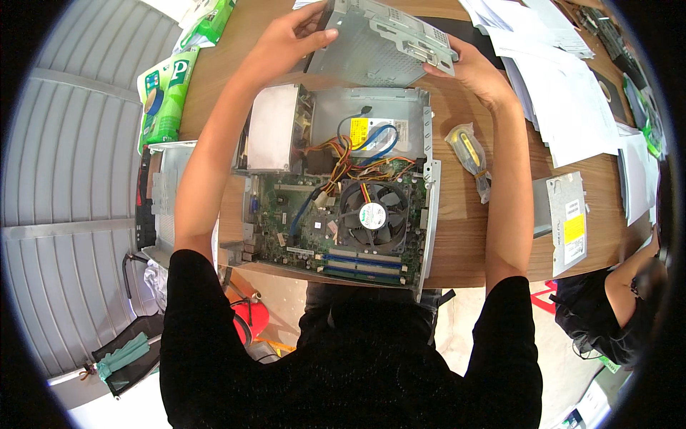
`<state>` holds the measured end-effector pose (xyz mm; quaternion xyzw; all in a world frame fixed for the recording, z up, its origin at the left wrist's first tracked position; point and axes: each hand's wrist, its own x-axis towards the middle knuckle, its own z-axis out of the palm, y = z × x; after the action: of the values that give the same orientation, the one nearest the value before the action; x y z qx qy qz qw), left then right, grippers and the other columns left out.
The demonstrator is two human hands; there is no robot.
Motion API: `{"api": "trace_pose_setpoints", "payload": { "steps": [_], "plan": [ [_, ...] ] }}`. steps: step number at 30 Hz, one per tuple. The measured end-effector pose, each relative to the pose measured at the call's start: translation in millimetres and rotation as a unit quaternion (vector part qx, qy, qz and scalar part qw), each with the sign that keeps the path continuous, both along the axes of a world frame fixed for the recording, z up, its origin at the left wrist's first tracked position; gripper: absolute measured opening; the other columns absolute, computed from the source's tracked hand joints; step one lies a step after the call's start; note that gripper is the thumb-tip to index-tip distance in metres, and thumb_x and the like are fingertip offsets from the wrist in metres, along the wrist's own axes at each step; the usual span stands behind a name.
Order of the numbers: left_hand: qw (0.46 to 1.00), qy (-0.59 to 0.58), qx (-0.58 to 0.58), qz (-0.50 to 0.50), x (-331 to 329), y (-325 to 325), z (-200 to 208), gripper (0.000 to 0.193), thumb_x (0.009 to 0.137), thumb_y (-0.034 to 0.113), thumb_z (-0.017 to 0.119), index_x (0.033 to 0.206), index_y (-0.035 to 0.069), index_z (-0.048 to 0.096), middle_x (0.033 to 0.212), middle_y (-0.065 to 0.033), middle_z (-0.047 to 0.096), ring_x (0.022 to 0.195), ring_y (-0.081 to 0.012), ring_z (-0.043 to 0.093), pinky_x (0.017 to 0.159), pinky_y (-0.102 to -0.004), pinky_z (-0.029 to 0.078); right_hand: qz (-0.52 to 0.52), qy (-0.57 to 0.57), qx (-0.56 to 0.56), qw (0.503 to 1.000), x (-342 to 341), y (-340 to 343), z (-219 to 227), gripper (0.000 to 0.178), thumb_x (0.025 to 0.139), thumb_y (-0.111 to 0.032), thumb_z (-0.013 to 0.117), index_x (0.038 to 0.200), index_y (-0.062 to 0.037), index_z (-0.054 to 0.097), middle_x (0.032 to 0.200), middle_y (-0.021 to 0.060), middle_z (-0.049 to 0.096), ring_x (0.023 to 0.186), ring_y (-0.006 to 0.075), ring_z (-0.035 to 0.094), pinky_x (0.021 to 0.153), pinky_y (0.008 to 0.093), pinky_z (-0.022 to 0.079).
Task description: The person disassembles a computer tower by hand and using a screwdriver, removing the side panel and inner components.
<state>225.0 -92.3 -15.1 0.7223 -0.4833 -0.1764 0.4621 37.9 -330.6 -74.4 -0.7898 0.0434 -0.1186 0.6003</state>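
Both my hands hold a grey metal computer panel (357,53) tilted above the far part of the table. At its left end, my left hand (296,39) grips the edge with the thumb on the near face. My right hand (475,71) is closed round the right end, by a perforated bracket. Nearer to me lies an open computer case (429,214). Inside it are a boxy power supply (271,129), a black fan (373,214), a green motherboard (286,204), blue memory slots (361,264) and a bundle of coloured cables (346,154).
A bagged yellow-handled tool (468,154) lies right of the case on the wooden table (457,236). Farther right are a metal drive (568,225) and loose papers (561,107). Green packs (164,100) stand at the left edge. Another person's arm (629,286) shows at the right.
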Motion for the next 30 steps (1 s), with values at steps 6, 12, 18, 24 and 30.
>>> {"api": "trace_pose_setpoints", "payload": {
  "steps": [6, 12, 18, 24, 30],
  "plan": [
    [0.998, -0.048, 0.035, 0.011, -8.5, -2.2, 7.5, 0.058, 0.086, 0.019, 0.064, 0.134, -0.002, 0.040, 0.115, -0.0057, 0.057, 0.101, -0.0109, 0.053, 0.088, -0.0254, 0.043, 0.006, -0.030, 0.007, 0.999, -11.5, -12.2, 11.6, 0.058, 0.073, -0.002, 0.058, 0.129, -0.0002, 0.046, 0.113, 0.0082, 0.059, 0.102, 0.0144, 0.054, 0.091, 0.0272, 0.040],
    [1.000, -0.011, 0.022, 0.019, -7.5, -5.0, 5.8, 0.060, 0.084, 0.024, 0.067, 0.133, 0.000, 0.043, 0.116, -0.0051, 0.057, 0.102, -0.0121, 0.054, 0.088, -0.0260, 0.042, -0.038, 0.013, -0.024, 0.999, -17.9, -15.5, 20.2, 0.058, 0.074, -0.007, 0.057, 0.131, -0.0017, 0.045, 0.124, 0.0108, 0.054, 0.115, 0.0177, 0.049, 0.100, 0.0286, 0.034],
    [0.997, 0.048, -0.056, 0.036, -4.8, -20.8, -9.4, 0.061, 0.082, 0.027, 0.068, 0.131, -0.002, 0.045, 0.114, -0.0091, 0.059, 0.102, -0.0146, 0.055, 0.090, -0.0281, 0.041, 0.005, 0.001, 0.025, 1.000, 0.2, -5.2, -6.7, 0.056, 0.082, -0.019, 0.067, 0.129, 0.0016, 0.045, 0.111, 0.0111, 0.060, 0.104, 0.0167, 0.054, 0.092, 0.0292, 0.041],
    [0.980, 0.112, -0.139, 0.087, -21.7, -45.5, -11.6, 0.060, 0.081, 0.029, 0.069, 0.125, -0.006, 0.047, 0.105, -0.0102, 0.061, 0.093, -0.0141, 0.058, 0.081, -0.0267, 0.045, 0.004, 0.072, 0.081, 0.994, 17.8, 4.6, -24.1, 0.050, 0.084, -0.021, 0.066, 0.124, 0.0014, 0.048, 0.105, 0.0103, 0.061, 0.098, 0.0171, 0.057, 0.087, 0.0323, 0.046],
    [0.892, 0.328, -0.283, 0.130, -39.5, -49.8, -10.6, 0.033, 0.089, 0.028, 0.058, 0.105, -0.001, 0.056, 0.101, -0.0097, 0.062, 0.092, -0.0201, 0.060, 0.084, -0.0340, 0.047, -0.086, 0.012, 0.164, 0.983, 12.0, 10.5, -13.3, 0.064, 0.084, -0.043, 0.062, 0.127, 0.0011, 0.043, 0.113, 0.0153, 0.056, 0.106, 0.0241, 0.056, 0.088, 0.0368, 0.048]
  ]
}}
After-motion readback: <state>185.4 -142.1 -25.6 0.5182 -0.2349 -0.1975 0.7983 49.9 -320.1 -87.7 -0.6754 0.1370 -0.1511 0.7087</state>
